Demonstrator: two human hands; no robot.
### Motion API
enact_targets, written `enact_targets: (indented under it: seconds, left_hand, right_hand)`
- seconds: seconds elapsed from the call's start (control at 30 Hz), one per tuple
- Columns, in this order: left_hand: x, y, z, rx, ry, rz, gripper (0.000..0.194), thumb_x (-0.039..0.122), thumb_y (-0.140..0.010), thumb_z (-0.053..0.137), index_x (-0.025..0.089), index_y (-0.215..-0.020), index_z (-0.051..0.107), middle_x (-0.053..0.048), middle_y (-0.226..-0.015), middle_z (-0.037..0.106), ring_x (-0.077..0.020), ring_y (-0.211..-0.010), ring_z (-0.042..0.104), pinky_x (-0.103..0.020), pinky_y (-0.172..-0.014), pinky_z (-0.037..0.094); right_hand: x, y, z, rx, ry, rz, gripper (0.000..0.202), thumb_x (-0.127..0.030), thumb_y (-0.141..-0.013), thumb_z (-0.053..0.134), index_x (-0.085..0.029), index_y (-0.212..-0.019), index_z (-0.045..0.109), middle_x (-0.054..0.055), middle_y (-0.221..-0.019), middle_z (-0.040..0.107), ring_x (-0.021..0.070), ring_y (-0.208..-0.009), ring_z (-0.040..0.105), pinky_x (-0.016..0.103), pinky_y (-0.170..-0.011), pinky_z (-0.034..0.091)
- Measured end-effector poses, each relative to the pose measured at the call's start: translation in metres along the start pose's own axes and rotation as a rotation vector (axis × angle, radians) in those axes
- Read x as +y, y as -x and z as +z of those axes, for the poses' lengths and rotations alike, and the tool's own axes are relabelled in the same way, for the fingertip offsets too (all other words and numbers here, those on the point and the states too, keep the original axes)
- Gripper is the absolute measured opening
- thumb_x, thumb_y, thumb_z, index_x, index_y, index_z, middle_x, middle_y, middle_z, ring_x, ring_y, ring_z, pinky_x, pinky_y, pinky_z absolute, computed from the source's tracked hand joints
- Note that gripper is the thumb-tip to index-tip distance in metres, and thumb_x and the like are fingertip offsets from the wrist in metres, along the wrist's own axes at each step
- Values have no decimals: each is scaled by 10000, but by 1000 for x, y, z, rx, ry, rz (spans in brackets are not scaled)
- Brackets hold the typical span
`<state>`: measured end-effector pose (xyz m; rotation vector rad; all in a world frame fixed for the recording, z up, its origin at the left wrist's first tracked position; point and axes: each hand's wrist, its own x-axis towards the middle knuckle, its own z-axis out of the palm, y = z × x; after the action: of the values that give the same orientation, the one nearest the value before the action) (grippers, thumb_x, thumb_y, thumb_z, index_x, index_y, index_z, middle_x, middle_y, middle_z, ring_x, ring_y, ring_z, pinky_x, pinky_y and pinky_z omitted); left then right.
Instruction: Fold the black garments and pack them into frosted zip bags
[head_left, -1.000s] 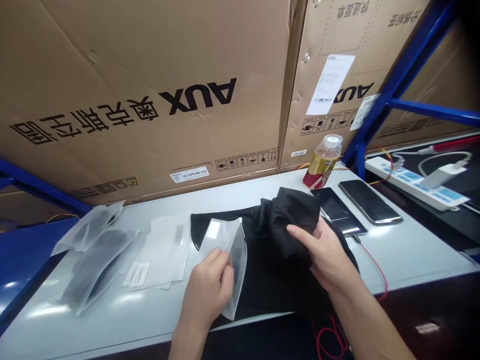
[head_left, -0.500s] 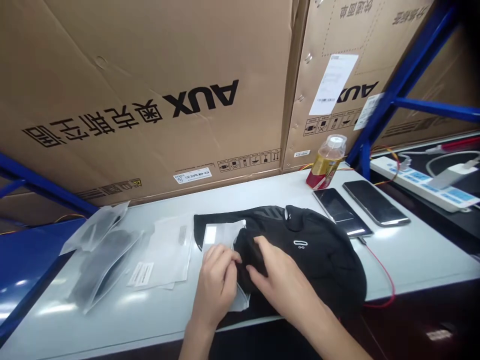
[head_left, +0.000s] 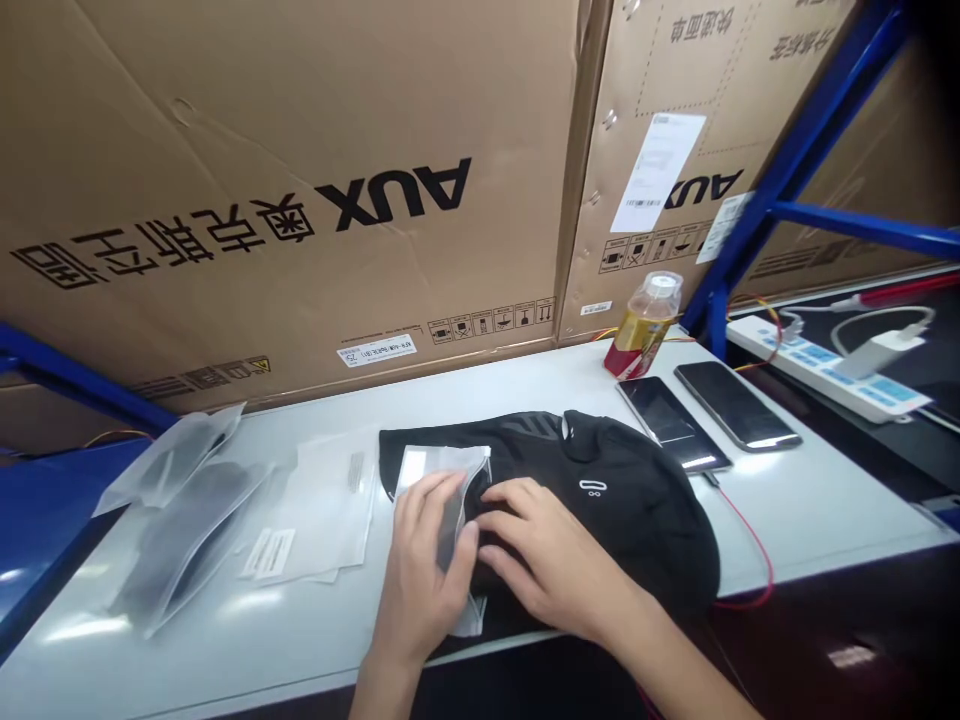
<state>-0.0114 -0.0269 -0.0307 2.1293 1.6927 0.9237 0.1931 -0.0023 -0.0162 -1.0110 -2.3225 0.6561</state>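
A translucent zip bag (head_left: 474, 618) lies over a black fabric item (head_left: 637, 530) with a small white logo. My left hand (head_left: 426, 560) is closed on the bag's left side, its thumb near the bag's mouth. Dark cloth shows inside the bag's opening. At that opening my right hand (head_left: 544, 550) has its fingers curled against the dark cloth. How much of the cloth is inside the bag is hidden by my fingers.
Left are flat clear bags (head_left: 330, 510) and two filled bags (head_left: 187, 540). Behind stand large cardboard boxes (head_left: 300, 120). On the right are a bottle (head_left: 643, 325), two phones (head_left: 735, 405), a red cable (head_left: 761, 540) and a power strip (head_left: 832, 370).
The dark cloth that my right hand pinched has moved left and down into the bag's mouth. My left thumb has spread from its fingers. The view has shifted slightly.
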Motion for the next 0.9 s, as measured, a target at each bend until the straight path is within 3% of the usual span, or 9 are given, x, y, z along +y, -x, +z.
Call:
enact_targets:
  seconds: [0.1,0.2,0.3,0.4,0.5,0.6,0.7,0.8,0.9]
  left_hand:
    - [-10,2,2,-187,-24,4,617,412,-1120,356,326,-1699,162,-72,-1747,294,-322,-1624,243,-661,-1306,185]
    - [-14,3,2,-291,-21,22,643,463,-1131,268,344,-1711,17,-46,-1782,162,-317,-1649,117,-683,-1308,94]
    - [-8,1,-1,-303,-50,44,687,541,-1113,282,333,-1713,19,-45,-1782,145,-337,-1648,54,-683,-1304,109]
    - [-3,0,-6,-275,-51,64,689,582,-1104,251,329,-1715,59,-51,-1776,176,-336,-1646,73,-662,-1309,138]
    - [-5,1,-15,-248,-65,54,652,560,-1112,204,347,-1712,63,-48,-1771,187,-321,-1641,131,-660,-1303,170]
    - [-12,4,-20,-261,-103,47,650,535,-1117,254,350,-1710,65,-51,-1763,211,-315,-1631,185,-639,-1301,210]
    - [-17,5,-16,-274,-114,58,648,502,-1123,283,322,-1712,81,-65,-1763,210,-305,-1629,197,-592,-1305,244]
    - [-15,2,-10,-278,-140,76,672,519,-1116,321,297,-1713,107,-76,-1762,209,-336,-1636,149,-629,-1295,237]
    - [-10,-1,-11,-292,-177,91,670,524,-1114,323,276,-1711,149,-64,-1749,264,-369,-1635,136,-653,-1285,246]
  right_hand:
    - [2,0,-6,-135,-59,-129,335,-223,-1058,505,-220,-1365,639,78,-1449,637,249,-1431,498,446,-1213,419]
    - [-2,-8,3,-157,-67,-155,332,-204,-1062,476,-203,-1335,665,92,-1410,669,264,-1467,464,481,-1232,390]
    - [-12,-17,20,-110,-24,-30,344,-179,-1028,497,-219,-1315,683,110,-1451,635,298,-1451,465,516,-1157,454]
    - [-22,-20,25,-78,4,54,450,-198,-1018,505,-243,-1456,596,109,-1624,482,333,-1511,388,553,-1149,457]
    - [-20,-12,8,-117,9,-20,421,-256,-1059,474,-253,-1462,595,92,-1678,423,365,-1577,293,621,-1194,394]
    - [-5,-1,-13,-149,25,-131,423,-282,-1047,532,-261,-1463,605,90,-1637,492,363,-1598,261,626,-1214,365]
    - [7,3,-15,-195,-2,-213,465,-290,-1019,577,-215,-1478,591,114,-1509,622,323,-1557,359,572,-1235,360]
    - [7,-1,3,-249,-26,-289,274,-276,-985,593,-172,-1192,739,116,-1252,744,289,-1363,562,494,-1244,373]
    - [-2,-11,23,-248,7,-323,207,-190,-954,557,-176,-990,761,102,-1104,759,257,-1197,636,423,-1201,429]
